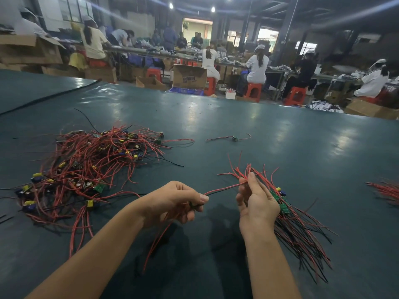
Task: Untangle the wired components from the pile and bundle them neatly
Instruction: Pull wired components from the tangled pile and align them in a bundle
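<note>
A tangled pile of red and black wired components (86,167) with small green boards and yellow and blue parts lies on the dark green table (248,126) to my left. My left hand (179,201) grips one wired component (220,189), whose red and black wires stretch across to my right hand (257,201). My right hand holds a bundle of wired components (295,221), boards beside the palm, wire ends fanning up past the fingertips and down over the table. More wires hang below my left hand.
A single loose wired component (234,138) lies further back on the table. Another bunch of red wires (386,190) shows at the right edge. A black cable (49,97) crosses the far left. Behind the table, people sit on red stools among cardboard boxes (189,76).
</note>
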The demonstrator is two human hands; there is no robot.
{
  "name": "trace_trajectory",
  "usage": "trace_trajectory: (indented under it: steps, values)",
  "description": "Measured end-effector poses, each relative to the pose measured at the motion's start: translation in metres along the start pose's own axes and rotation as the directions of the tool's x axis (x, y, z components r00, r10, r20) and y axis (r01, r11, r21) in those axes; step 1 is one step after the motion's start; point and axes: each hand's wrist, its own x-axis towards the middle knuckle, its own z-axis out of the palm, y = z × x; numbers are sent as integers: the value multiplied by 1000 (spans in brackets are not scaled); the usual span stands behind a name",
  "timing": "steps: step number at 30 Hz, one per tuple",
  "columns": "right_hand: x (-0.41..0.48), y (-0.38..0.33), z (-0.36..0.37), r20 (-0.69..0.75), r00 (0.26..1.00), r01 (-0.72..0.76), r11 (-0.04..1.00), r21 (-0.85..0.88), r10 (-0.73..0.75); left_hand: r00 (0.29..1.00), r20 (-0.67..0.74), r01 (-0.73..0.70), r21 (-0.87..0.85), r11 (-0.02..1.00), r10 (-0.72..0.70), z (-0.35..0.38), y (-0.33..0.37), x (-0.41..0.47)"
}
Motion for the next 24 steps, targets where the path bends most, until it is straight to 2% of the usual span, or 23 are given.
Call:
trace_trajectory:
  steps: [8,10,12,15,18,21,24]
  values:
    - [4,1,0,-47,991,124,992,-6,-124,996,78,45,31,999,-47,-3,2,-3]
    - [6,0,-1,-70,988,138,990,26,-136,997,55,51,25,998,-52,-1,2,-3]
    - [6,-3,-2,-60,988,147,988,47,-144,999,-35,31,-35,999,-32,3,2,0]
    - [5,-5,0,40,996,84,996,-15,-84,986,-169,-22,-169,985,-6,6,3,4]
    - [-4,1,7,154,988,28,991,-134,-7,972,-235,-25,-231,973,-30,6,5,6]
    - [-17,15,16,241,970,32,955,-296,42,969,-243,-11,-241,970,-50,5,5,7]
    - [-28,30,22,329,940,31,933,-358,95,975,-217,-4,-245,970,-50,6,4,7]
